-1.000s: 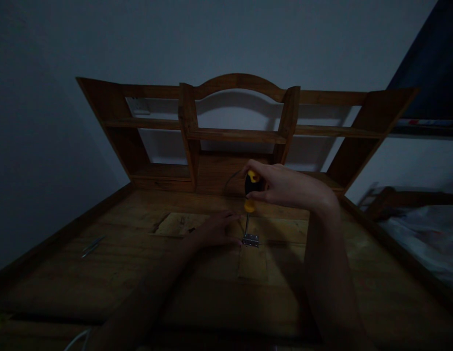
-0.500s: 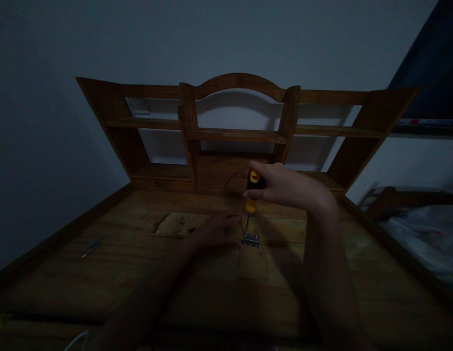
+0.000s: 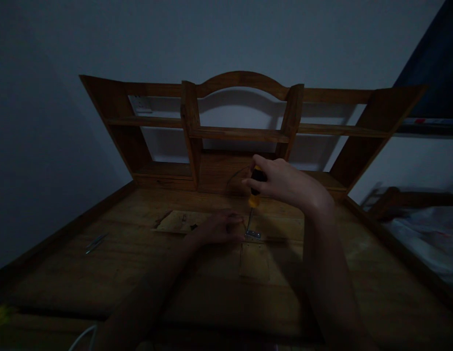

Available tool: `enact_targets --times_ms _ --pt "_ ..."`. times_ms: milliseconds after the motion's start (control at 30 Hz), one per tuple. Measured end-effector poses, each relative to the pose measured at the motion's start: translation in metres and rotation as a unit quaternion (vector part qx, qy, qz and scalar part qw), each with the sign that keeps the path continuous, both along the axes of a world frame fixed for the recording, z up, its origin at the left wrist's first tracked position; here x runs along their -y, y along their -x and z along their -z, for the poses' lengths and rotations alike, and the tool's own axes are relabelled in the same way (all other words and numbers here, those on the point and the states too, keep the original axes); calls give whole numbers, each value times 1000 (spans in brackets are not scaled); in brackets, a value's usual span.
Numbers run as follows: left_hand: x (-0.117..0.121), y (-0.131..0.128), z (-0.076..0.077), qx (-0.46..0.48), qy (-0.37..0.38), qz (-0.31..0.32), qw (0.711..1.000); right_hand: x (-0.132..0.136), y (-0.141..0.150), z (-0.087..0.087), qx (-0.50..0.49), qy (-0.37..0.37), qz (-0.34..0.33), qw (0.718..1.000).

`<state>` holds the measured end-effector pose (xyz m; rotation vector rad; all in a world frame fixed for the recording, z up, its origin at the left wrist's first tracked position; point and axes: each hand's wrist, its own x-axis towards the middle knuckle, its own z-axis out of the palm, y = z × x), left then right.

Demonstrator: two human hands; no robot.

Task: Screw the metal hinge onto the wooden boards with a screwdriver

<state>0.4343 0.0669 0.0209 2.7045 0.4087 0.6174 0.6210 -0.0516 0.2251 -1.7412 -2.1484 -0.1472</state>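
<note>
My right hand [image 3: 275,178] is closed around the yellow-and-black handle of a screwdriver [image 3: 254,200]. The shaft points down and leans slightly, its tip at the left part of a small metal hinge [image 3: 253,235]. Beside the hinge, my left hand [image 3: 222,226] has its fingers curled, with thumb and fingertips at the hinge's left edge. Dim light makes the exact contact hard to see. Just below lies a small wooden piece [image 3: 254,263] with dark hole marks near its upper edge. A longer pale board [image 3: 175,222] with a broken left end extends behind my left hand.
Thin metal pieces [image 3: 96,242] lie on the left of the wooden desktop [image 3: 131,278]. A wooden shelf unit [image 3: 237,134] stands along the back against the wall. At lower left are a white cable [image 3: 82,336] and a blurred yellow thing [image 3: 0,316].
The hinge has tilted and shifted slightly up, showing the hole marks on the small wooden piece. My right hand and the screwdriver handle rose a little, and the shaft leans more. The view shifted slightly.
</note>
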Motion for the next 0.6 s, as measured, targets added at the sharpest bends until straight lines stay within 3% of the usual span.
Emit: enact_targets --times_ms 100,267,500,600 --pt "1 0 -1 -11 14 2 1000 -4 1 2 3 -19 25 1000" --pt "1 1 -1 -21 14 -22 999 -4 -4 -3 -30 19 -70 997" --pt "4 1 -6 -14 10 -6 1000 -15 -2 3 32 -38 37 998" --pt "3 1 -3 -3 11 -5 1000 -14 -6 1 23 -26 -4 999"
